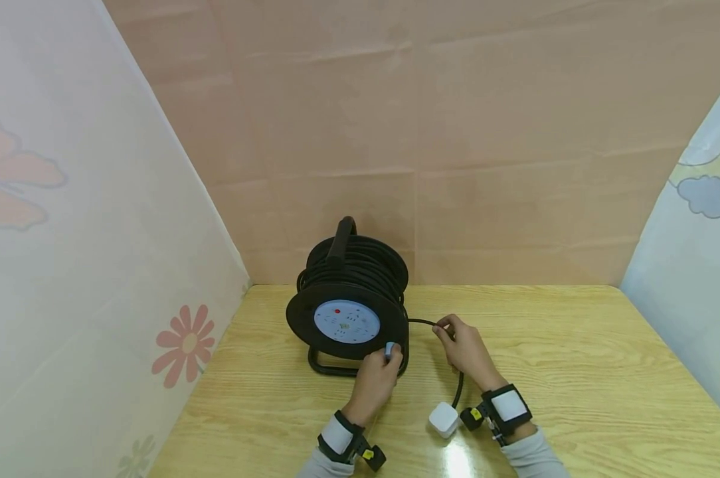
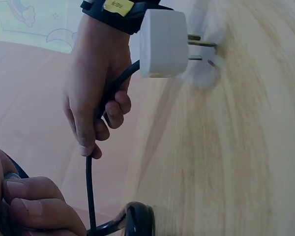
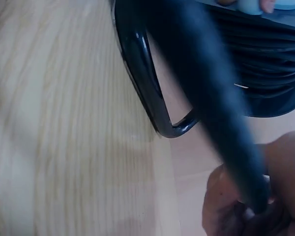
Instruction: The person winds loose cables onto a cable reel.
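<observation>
A black cable reel (image 1: 366,269) with a light-blue socket panel (image 1: 347,321) stands on the wooden table, wound with black cable. At the lower right of its front disc, my left hand (image 1: 374,382) grips the light-blue crank knob (image 1: 389,349), which the fingers partly cover. To the right of the reel, my right hand (image 1: 469,352) pinches the black cable (image 1: 421,321) coming off the drum. From that hand the cable runs down to a white plug (image 1: 444,419) near the right wrist. The left wrist view shows the plug's metal pins (image 2: 201,43) pointing toward the tabletop.
The reel rests on a black tubular stand (image 1: 336,370) and has a carrying handle (image 1: 341,242) on top. Behind the table (image 1: 575,372) hangs a brown sheet (image 1: 485,166). Patterned white sheets (image 1: 97,199) close off both sides.
</observation>
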Demonstrator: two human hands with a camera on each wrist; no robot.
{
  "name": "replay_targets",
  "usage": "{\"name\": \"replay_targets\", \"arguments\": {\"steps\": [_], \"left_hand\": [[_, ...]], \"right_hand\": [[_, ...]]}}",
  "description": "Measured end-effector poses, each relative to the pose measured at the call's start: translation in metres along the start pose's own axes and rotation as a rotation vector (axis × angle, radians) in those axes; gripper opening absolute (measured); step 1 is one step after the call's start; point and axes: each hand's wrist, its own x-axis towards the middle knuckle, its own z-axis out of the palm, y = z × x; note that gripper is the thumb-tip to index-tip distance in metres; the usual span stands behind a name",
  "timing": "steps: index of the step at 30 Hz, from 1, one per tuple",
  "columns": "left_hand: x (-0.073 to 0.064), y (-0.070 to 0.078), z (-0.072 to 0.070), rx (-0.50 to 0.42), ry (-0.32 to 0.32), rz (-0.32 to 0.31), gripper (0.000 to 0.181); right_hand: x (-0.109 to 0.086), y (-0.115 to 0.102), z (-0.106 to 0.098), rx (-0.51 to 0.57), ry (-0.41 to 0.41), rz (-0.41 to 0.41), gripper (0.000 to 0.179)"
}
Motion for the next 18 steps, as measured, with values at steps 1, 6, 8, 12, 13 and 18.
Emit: {"name": "replay_targets", "arguments": {"steps": [1,6,8,12,13,18], "left_hand": [[0.0,-0.001,0.0,0.004,0.006,0.003,0.051],[-0.001,-0.01,0.001,0.025,0.036,-0.001,0.05],[-0.001,-0.014,0.001,0.031,0.041,-0.002,0.049],[0.001,-0.021,0.001,0.044,0.043,-0.005,0.05],[0.001,-0.022,0.001,0.045,0.042,-0.006,0.05],[0.001,-0.026,-0.002,0.043,0.033,-0.017,0.051]], "right_hand": [[0.0,0.0,0.0,0.019,-0.021,0.018,0.023],[0.001,0.001,0.001,-0.026,-0.063,0.034,0.028],[0.001,0.002,0.002,-0.072,-0.063,0.019,0.029],[0.001,0.003,0.002,-0.107,-0.088,-0.006,0.029],[0.001,0.004,0.002,-0.099,-0.103,-0.006,0.03],[-0.001,0.006,0.001,0.02,-0.169,0.063,0.034]]}}
